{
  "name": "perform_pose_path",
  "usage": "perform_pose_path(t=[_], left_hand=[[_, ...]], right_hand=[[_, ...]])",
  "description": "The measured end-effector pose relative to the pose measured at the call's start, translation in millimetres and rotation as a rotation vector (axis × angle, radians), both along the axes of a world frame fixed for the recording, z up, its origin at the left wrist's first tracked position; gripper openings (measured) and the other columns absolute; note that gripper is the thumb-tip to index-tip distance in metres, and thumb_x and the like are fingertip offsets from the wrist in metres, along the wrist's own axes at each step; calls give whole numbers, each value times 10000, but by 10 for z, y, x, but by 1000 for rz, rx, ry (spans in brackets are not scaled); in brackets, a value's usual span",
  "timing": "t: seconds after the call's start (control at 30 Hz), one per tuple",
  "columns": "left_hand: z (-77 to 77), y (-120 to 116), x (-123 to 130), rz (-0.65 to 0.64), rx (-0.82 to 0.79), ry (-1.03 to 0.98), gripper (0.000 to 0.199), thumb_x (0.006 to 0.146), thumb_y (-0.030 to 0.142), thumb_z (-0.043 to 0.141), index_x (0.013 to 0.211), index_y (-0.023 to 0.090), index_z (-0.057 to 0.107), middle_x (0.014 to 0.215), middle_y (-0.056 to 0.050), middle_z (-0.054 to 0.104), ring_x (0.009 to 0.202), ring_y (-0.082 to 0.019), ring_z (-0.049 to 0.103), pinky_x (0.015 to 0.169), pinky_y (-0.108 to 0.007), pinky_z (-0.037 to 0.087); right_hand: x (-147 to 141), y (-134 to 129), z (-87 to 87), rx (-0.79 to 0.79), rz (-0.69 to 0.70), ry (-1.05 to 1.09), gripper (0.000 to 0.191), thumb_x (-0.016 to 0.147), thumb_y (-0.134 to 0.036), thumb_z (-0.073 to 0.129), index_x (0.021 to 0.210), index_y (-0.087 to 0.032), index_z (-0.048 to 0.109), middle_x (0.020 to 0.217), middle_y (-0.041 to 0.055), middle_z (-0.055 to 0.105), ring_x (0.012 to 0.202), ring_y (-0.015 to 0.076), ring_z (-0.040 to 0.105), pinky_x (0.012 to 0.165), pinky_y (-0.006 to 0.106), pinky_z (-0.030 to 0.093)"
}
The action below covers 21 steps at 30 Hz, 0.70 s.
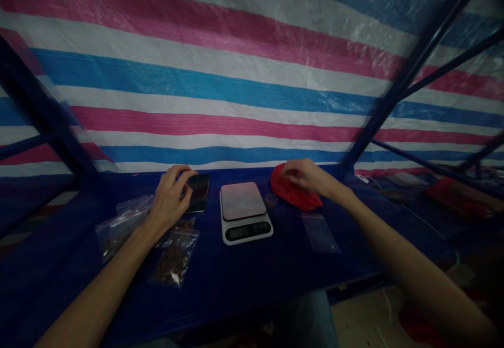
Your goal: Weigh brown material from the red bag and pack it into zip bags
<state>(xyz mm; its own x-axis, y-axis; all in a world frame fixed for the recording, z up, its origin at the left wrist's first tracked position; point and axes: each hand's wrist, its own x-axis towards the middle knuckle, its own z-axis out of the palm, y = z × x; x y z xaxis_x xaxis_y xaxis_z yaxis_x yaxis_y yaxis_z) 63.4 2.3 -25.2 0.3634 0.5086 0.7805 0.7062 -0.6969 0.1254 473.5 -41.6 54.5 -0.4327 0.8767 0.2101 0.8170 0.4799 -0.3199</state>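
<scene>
Left hand at dark tablet, right hand at red bag; well apart, grips unclear. Small cup left of right hand: could tip if brushed.

Blue tabletop with scale, dark tablet, red bag, small cup, clear plastic bags
</scene>
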Motion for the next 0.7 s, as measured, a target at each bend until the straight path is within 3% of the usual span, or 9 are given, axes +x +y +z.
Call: perform_pose_path(t=[0.07, 0.17, 0.3, 0.37, 0.5, 0.6, 0.7], left_hand=[[-1, 6, -4, 0, 2, 7, 337, 931, 87, 464, 1216, 216, 588, 1214, -113, 574, 1138, -281, 585, 957, -444, 486], [-13, 21, -10, -16, -6, 22, 327, 932, 96, 453, 1203, 215, 593, 1209, -113, 570, 1136, -284, 582, 963, -449, 485], [-40, 44, -10, -28, -31, 32, 330, 926, 112, 457, 1203, 222, 598, 1211, -112, 569, 1158, -289, 577, 974, -452, 487], [-54, 56, -12, -28, -25, 33, 327, 928, 120, 464, 1207, 225, 596, 1209, -111, 569, 1160, -290, 579, 976, -450, 486], [-80, 82, -31, -17, -14, 38, 312, 934, 131, 468, 1204, 223, 594, 1219, -107, 566, 1148, -282, 583, 974, -439, 479], [-93, 95, -48, -16, -7, 49, 307, 936, 134, 466, 1203, 213, 595, 1234, -108, 562, 1143, -279, 584, 973, -432, 472], [-89, 89, -51, -7, 0, 47, 298, 947, 134, 460, 1199, 212, 598, 1233, -107, 562, 1144, -278, 584, 972, -428, 468]], right_hand=[[159, -112, 11, -115, -64, 22, 202, 854, -171, 603, 967, -157, 770, 834, 61, 749, 713, 195, 660, 669, 279, 476], [296, -302, -184, -317, -20, -58, 134, 843, -187, 662, 927, -168, 764, 825, 46, 750, 707, 187, 665, 633, 262, 461], [268, -487, -603, -262, -10, -191, 109, 855, -138, 673, 903, -175, 763, 884, 62, 757, 806, 204, 692, 728, 276, 484], [230, -513, -718, -203, -4, -214, 146, 852, -86, 651, 891, -170, 764, 914, 75, 757, 855, 212, 698, 778, 287, 487], [128, -450, -623, -103, 42, -145, 191, 851, -25, 621, 859, -158, 758, 889, 66, 751, 813, 187, 688, 777, 280, 477], [-45, -341, -468, 33, 15, -10, 114, 875, -83, 682, 901, -164, 759, 935, 62, 764, 865, 189, 699, 833, 285, 478], [-257, -217, -441, 93, -28, 2, 46, 881, -147, 728, 905, -173, 757, 945, 62, 766, 878, 197, 698, 830, 288, 476]])
